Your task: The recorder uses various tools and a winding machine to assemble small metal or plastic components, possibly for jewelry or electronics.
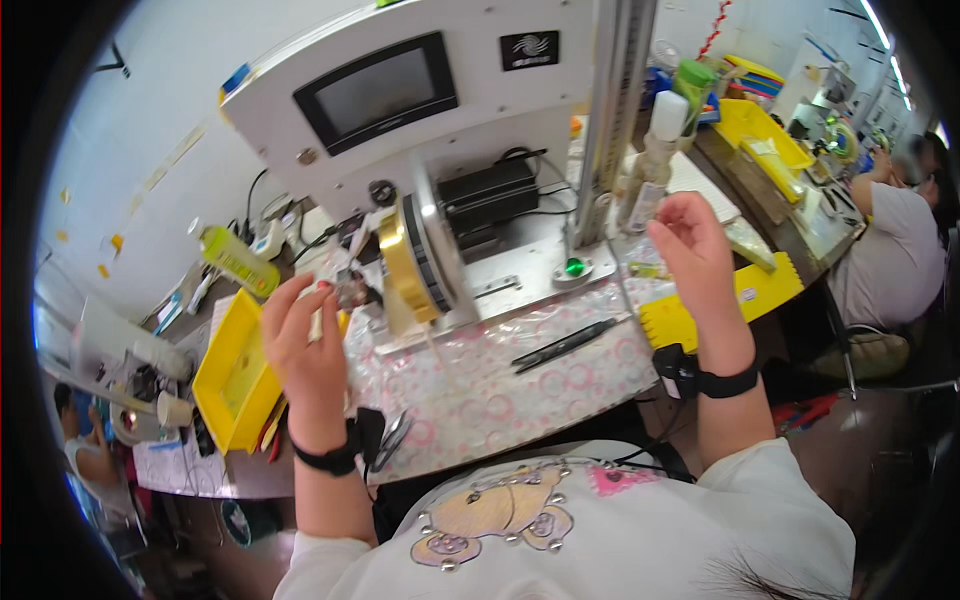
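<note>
My left hand (305,345) is raised beside a yellow tray, left of a gold tape roll (402,265) on the machine. Its fingers are bent, with a small red spot and a pale sliver at the fingertips; I cannot make out what they hold. On the other side, my right hand (697,255) is up in front of a clear bottle with a white cap (660,135). Its fingers curl toward the thumb in a pinch, and anything inside is hidden. Both wrists wear black straps with small boxes. Between the hands lies a black pen-like tool (565,345) on the patterned cover (480,390).
A white machine (480,80) with a dark screen (378,90) and a green-lit button (574,268) stands ahead. Left are a yellow tray (225,375) and a green bottle (237,258). A yellow toothed strip (735,300) lies right. Another person (890,260) sits far right.
</note>
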The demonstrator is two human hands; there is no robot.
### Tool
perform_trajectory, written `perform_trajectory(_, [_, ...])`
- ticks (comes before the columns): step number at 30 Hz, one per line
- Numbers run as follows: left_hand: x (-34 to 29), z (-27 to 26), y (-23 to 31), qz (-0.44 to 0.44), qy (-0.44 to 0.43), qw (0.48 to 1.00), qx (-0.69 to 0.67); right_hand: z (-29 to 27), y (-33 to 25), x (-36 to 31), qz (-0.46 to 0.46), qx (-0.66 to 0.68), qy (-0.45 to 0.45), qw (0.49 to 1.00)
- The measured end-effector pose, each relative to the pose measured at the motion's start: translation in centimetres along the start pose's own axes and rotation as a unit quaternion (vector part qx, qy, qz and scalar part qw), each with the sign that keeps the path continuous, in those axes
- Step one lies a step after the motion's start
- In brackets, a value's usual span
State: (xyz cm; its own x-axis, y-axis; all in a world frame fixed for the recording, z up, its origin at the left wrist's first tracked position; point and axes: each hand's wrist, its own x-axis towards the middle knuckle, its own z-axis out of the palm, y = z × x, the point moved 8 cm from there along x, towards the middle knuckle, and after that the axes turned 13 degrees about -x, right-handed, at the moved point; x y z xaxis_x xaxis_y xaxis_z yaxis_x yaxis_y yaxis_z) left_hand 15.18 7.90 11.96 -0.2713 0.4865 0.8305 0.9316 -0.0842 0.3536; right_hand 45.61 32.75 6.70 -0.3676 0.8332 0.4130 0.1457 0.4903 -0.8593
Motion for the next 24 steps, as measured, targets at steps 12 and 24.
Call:
perform_trajectory(12, [-0.5, -3.1, 2.5, -0.064, -0.047, 0.996, -0.036, -1.6, -10.9, 6.2, -0.182, -0.255, 0.193, 0.930])
perform_trajectory(24, [-0.8, -2.3, 4.0, -0.069, -0.086, 0.991, -0.073, -3.9, -8.4, 7.3, -0.115, -0.160, 0.181, 0.964])
